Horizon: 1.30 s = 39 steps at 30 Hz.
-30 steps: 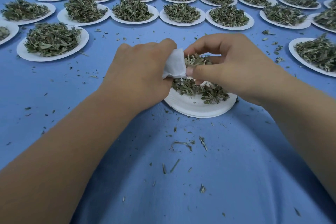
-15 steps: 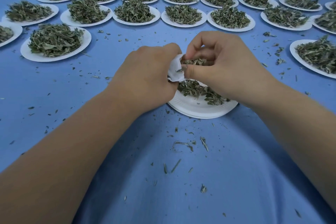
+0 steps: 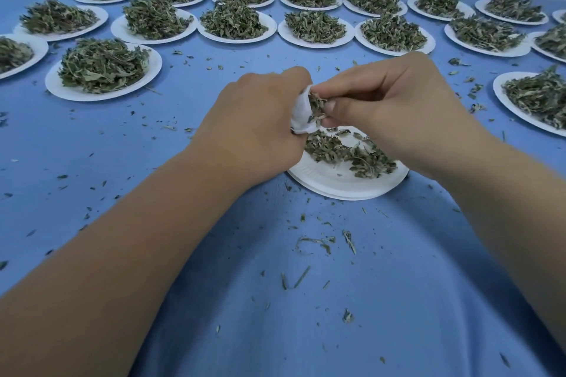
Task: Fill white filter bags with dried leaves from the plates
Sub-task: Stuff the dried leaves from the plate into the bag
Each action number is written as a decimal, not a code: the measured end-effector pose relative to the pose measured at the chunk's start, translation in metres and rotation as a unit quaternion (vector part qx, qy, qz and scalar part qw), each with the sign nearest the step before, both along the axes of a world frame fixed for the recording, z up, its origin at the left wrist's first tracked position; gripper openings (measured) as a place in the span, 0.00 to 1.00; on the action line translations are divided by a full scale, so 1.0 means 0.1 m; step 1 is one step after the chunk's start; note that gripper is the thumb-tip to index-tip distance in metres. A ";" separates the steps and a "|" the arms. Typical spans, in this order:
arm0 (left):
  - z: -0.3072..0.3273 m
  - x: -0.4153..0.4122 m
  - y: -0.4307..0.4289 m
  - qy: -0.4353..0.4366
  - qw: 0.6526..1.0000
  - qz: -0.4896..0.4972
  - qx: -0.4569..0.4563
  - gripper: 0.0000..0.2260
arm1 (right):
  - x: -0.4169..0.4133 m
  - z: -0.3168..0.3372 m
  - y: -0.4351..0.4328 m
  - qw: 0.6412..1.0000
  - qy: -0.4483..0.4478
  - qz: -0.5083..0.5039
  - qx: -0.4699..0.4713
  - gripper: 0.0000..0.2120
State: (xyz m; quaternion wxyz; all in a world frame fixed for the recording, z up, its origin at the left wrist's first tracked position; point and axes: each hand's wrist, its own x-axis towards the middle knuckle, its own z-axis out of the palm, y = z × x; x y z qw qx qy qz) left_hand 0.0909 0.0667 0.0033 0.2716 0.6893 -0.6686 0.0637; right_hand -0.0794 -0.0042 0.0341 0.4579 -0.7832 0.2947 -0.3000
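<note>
My left hand [image 3: 257,122] grips a small white filter bag [image 3: 300,116], whose mouth faces right, just above a white paper plate [image 3: 343,182]. My right hand [image 3: 389,104] pinches a clump of dried green leaves [image 3: 315,105] at the bag's mouth. A thin layer of dried leaves [image 3: 346,153] lies on that plate below both hands. Most of the bag is hidden inside my left fist.
Several white plates heaped with dried leaves stand in rows across the back of the blue cloth [image 3: 337,300], one at the left [image 3: 102,69] and one at the right edge [image 3: 536,96]. Loose leaf bits lie scattered on the cloth.
My right hand's fingers have drawn in closer to the bag's mouth with the leaves. My left hand still holds the bag in about the same place.
</note>
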 end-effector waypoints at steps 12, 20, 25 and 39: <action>0.06 -0.08 0.02 -0.058 0.998 -0.001 -0.004 0.11 | 0.16 -0.03 0.05 0.995 0.031 -0.038 -0.089 0.10; 0.02 -0.08 0.00 -0.025 0.999 -0.015 -0.016 0.10 | 0.12 -0.03 -0.01 0.999 0.025 -0.037 0.019 0.14; 0.04 0.03 0.00 0.039 0.999 0.014 -0.011 0.20 | -0.04 0.05 -0.17 0.967 -0.076 0.010 0.241 0.10; 0.03 -0.05 0.00 0.074 0.996 -0.002 -0.044 0.21 | 0.09 -0.06 0.15 0.995 -0.082 -0.040 -0.041 0.12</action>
